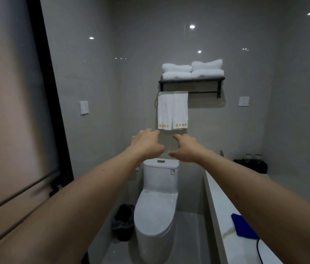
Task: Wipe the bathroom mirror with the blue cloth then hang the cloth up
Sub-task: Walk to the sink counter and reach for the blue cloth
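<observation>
both arms extended over the toilet [156, 206]; left hand [146, 143] and right hand [186, 149] empty, fingers loosely spread. blue cloth [243, 226] lies on the counter [220, 212], lower right.

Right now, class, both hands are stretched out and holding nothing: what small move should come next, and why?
Probably bring the right hand down and back to grasp the blue cloth, which lies untouched on the white counter at the right. Both it and the left hand are empty, so wiping cannot begin.
</observation>
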A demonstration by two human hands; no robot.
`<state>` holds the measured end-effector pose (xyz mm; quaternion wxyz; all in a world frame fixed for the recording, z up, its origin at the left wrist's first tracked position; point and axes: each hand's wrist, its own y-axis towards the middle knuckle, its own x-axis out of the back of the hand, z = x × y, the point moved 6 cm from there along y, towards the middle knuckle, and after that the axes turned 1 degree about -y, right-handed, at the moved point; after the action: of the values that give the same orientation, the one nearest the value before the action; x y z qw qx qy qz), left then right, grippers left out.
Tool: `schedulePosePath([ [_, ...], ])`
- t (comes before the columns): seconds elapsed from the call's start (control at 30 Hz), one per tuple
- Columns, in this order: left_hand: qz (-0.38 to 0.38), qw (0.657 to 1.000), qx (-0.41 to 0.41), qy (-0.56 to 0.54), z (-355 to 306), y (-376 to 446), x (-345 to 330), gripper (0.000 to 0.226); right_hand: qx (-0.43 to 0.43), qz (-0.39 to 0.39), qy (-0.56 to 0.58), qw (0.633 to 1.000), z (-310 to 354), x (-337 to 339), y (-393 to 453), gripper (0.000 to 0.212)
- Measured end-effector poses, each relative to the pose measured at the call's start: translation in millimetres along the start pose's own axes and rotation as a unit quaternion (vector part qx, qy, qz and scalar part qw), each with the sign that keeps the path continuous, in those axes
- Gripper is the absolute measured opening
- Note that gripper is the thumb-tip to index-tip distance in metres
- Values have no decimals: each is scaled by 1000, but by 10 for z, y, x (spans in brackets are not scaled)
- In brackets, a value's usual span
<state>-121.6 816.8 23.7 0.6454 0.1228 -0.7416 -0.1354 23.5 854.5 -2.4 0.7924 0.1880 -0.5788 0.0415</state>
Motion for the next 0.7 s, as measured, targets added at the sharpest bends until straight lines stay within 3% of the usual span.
schedulePosePath([
  [0.3,26,1000,-3,-14,220,704,-490,58,-19,24,-8,999,-215,-379,702,81],
  [0.7,27,994,-81,-61,771,2117,-1078,57,-86,3,-36,996,-210,-816,1995,73],
])
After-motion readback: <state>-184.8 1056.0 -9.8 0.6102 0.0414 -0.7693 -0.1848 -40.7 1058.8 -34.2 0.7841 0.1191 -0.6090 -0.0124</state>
